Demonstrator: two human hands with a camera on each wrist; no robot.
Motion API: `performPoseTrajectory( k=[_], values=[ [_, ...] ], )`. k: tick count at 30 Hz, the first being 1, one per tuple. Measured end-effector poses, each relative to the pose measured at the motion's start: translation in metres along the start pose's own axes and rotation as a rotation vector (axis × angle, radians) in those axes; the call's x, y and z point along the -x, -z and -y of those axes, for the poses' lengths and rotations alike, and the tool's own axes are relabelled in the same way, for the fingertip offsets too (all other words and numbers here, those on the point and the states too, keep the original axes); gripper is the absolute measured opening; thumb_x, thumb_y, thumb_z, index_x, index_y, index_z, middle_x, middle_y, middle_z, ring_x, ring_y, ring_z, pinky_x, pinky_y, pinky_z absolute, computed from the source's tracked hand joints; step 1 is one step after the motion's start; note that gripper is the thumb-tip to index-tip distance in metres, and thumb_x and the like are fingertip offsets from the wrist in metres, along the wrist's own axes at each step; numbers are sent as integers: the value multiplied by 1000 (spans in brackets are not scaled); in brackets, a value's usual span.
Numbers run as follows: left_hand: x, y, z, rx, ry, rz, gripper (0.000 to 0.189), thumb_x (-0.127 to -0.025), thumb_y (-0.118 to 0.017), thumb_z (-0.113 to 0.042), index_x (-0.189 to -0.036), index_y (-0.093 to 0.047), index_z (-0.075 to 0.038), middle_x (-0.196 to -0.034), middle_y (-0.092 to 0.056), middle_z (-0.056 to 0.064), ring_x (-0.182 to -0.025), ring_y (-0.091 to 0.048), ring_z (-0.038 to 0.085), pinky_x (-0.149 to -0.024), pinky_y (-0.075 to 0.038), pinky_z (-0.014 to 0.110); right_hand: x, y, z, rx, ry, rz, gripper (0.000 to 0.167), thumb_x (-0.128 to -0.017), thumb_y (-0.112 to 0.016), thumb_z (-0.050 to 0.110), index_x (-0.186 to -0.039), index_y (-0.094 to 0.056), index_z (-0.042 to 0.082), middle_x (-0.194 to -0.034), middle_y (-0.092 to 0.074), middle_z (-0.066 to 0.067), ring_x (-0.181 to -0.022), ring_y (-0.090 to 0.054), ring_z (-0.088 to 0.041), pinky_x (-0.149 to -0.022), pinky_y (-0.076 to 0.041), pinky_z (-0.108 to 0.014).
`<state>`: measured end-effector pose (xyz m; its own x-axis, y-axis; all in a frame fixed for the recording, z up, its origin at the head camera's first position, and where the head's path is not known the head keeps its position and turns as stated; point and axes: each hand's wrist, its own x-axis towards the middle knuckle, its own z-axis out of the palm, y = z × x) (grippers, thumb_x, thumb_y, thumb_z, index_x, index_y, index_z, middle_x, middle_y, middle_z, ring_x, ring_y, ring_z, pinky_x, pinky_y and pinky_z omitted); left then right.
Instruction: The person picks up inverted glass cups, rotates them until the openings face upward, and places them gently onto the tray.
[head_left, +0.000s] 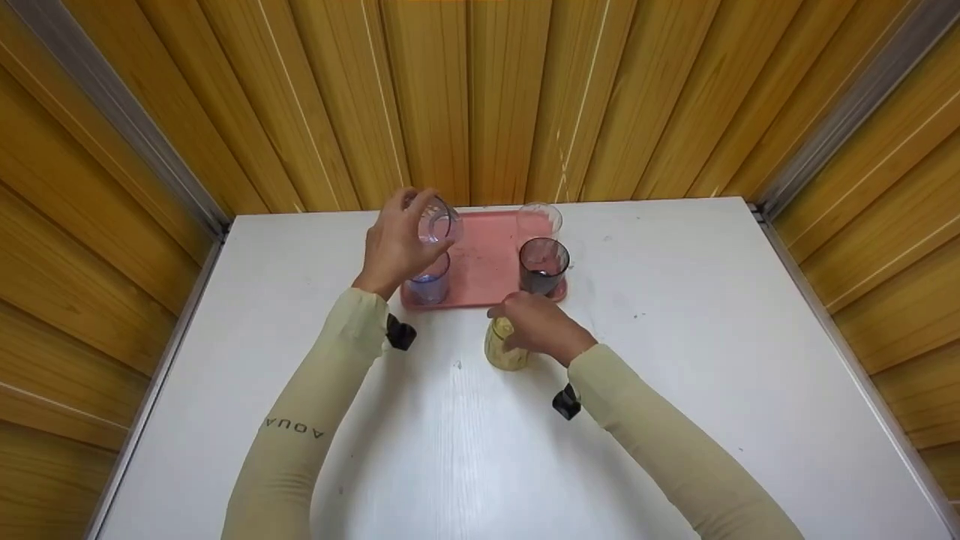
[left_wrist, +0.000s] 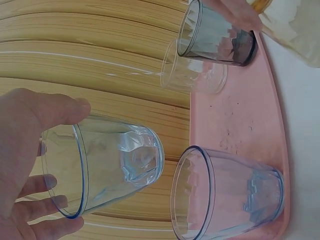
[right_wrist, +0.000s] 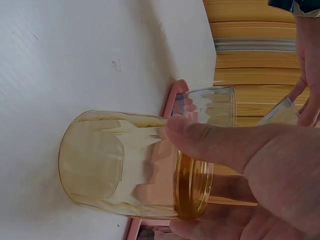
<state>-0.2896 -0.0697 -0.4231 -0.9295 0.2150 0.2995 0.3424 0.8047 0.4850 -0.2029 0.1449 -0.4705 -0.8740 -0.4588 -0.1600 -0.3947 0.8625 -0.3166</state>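
Observation:
My left hand (head_left: 397,244) grips a clear, blue-tinted drinking glass (left_wrist: 115,170) near its rim, thumb on one side and fingers on the other. This glass hangs in the air over the back left of the pink tray (head_left: 480,262). Below it, a blue-tinted glass (head_left: 429,289) stands upright at the tray's front left corner. My right hand (head_left: 544,326) holds a yellow glass (right_wrist: 120,165) by the rim, just in front of the tray. Whether the yellow glass's base touches the table cannot be told.
On the tray's right side a dark grey glass (head_left: 541,277) stands at the front, with a colourless glass (head_left: 538,219) behind it. The white table (head_left: 675,360) reaches back to a wood-patterned wall (head_left: 510,97); similar walls rise at both sides.

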Motion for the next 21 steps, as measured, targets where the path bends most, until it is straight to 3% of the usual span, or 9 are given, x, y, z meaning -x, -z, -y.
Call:
performPoseTrajectory(
  k=[21],
  values=[
    [-3,-6,3,0,39,23,75,-77,-79,-41,-142,-43,-31,-145,-40,6,-130,-46,27,-105,-45,51,0,-1,2,-25,-35,6,53,-72,-83,7,-122,-68,10,-121,-68,-8,-116,-61,-25,-98,-50,-42]
  ],
)
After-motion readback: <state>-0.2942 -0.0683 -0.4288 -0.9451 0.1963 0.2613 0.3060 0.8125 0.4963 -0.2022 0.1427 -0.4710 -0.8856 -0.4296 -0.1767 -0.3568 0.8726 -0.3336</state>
